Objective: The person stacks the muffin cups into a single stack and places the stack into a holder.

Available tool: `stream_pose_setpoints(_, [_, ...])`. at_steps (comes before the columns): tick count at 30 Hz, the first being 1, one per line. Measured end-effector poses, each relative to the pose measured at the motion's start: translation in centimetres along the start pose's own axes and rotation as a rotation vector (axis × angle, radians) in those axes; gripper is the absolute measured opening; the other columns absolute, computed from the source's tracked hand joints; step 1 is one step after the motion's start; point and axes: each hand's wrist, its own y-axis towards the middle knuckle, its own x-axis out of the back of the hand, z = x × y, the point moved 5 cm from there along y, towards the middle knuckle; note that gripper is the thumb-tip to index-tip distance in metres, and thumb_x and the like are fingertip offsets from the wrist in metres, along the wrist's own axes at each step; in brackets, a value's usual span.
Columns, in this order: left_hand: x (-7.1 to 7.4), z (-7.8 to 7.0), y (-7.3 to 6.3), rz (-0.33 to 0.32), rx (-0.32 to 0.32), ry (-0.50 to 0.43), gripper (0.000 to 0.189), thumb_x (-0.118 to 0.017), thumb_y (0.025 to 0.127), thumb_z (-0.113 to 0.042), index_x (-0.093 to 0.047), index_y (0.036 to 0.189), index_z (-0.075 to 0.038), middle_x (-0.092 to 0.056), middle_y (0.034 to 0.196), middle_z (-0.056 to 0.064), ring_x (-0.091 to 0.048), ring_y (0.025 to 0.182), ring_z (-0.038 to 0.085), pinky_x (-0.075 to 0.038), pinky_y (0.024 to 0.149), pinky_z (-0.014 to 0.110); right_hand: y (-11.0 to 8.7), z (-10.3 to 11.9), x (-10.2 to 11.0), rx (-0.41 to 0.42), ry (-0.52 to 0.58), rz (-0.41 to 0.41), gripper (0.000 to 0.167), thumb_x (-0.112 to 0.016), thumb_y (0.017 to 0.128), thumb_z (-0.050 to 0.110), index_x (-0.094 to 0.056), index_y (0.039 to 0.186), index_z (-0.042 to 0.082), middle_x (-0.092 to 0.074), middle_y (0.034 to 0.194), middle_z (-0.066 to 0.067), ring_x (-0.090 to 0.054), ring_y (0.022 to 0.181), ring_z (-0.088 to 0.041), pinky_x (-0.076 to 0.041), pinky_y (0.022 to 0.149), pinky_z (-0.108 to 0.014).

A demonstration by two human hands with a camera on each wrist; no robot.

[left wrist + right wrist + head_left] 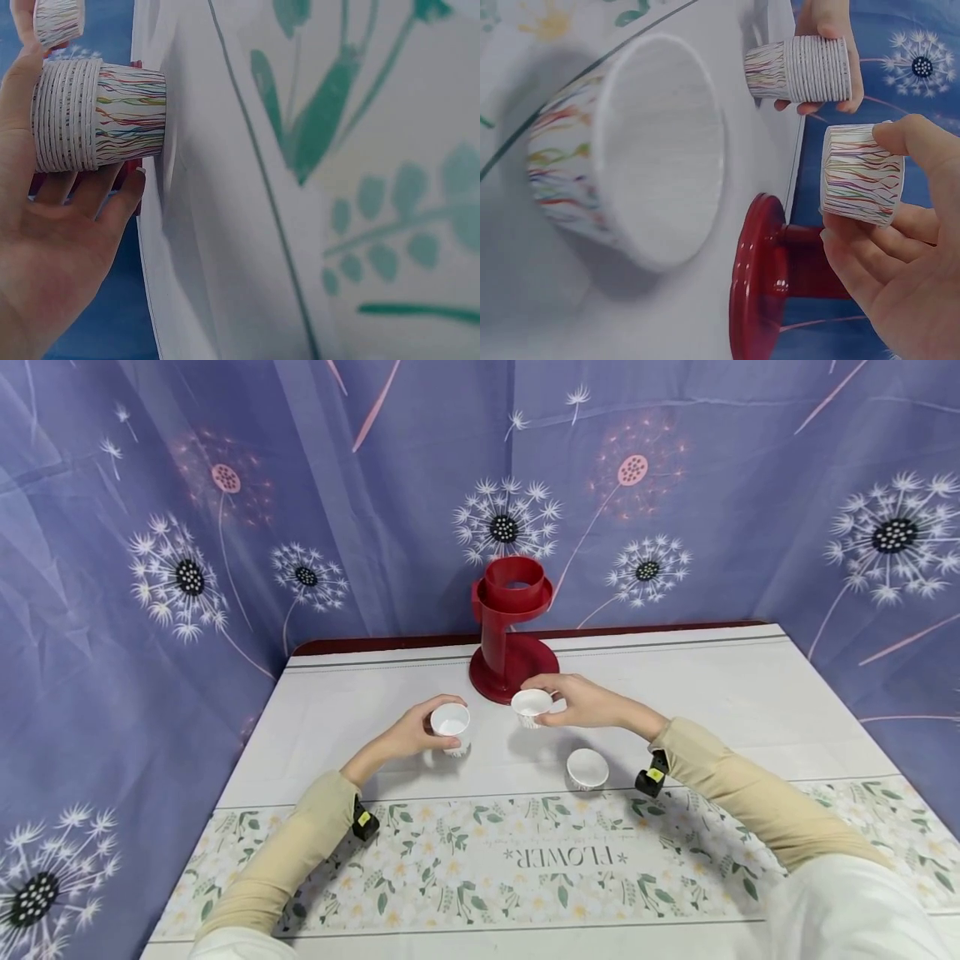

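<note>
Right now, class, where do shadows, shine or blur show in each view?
Head: soft shadows on the tablecloth near the left hand and right hand; left wrist: the printed leaves look blurred; right wrist: the nearest cup looks soft, and small glints show on the red stand.

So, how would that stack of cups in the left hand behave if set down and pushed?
The stack of cups is probably light, as it looks papery. With many rims nested closely, it should feel stiffer than a single cup. It narrows toward its base, so a high push might tip it.
</note>
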Motion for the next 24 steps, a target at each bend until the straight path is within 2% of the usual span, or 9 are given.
stream_pose_setpoints(5, [0.0,0.0,0.1,0.003,-0.003,0.000,0.061,-0.077,0.080,-0.003,-0.050,0.135,-0.008,-0.055,0.123,0.025,-0.056,0.104,0.033,-0.051,0.078,0.021,0.9,1.1,-0.1,0.014,-0.002,0.001,0.050,-0.073,0.084,0.015,-0.056,0.130,0.003,-0.061,0.125,-0.010,-0.055,0.099,-0.022,-0.053,0.089,-0.044])
stream_pose_setpoints(8, [0.1,0.0,0.0,0.005,-0.012,-0.002,0.061,-0.077,0.080,-0.003,-0.050,0.135,-0.007,-0.055,0.123,0.026,-0.055,0.103,0.034,-0.051,0.077,0.021,1.5,1.9,-0.1,0.018,0.004,0.003,0.052,-0.073,0.085,0.016,-0.055,0.132,0.002,-0.060,0.128,-0.011,-0.056,0.102,-0.021,-0.054,0.089,-0.042])
stream_pose_setpoints(15, [0.2,0.0,0.1,0.001,-0.028,0.029,0.061,-0.078,0.080,-0.005,-0.051,0.135,-0.008,-0.057,0.121,0.015,-0.057,0.098,0.019,-0.052,0.077,0.025,2.8,3.4,-0.1,0.039,-0.023,-0.016,0.054,-0.071,0.087,0.022,-0.053,0.134,0.005,-0.058,0.132,-0.011,-0.057,0.107,-0.022,-0.055,0.087,-0.038])
stream_pose_setpoints(24, [0.1,0.0,0.0,0.009,-0.019,0.033,0.061,-0.077,0.081,-0.006,-0.049,0.136,-0.007,-0.057,0.121,0.016,-0.058,0.098,0.019,-0.053,0.078,0.026,4.1,4.6,-0.7,0.098,-0.016,-0.046,0.054,-0.073,0.086,0.020,-0.053,0.133,0.001,-0.059,0.130,-0.012,-0.060,0.111,-0.022,-0.056,0.085,-0.036])
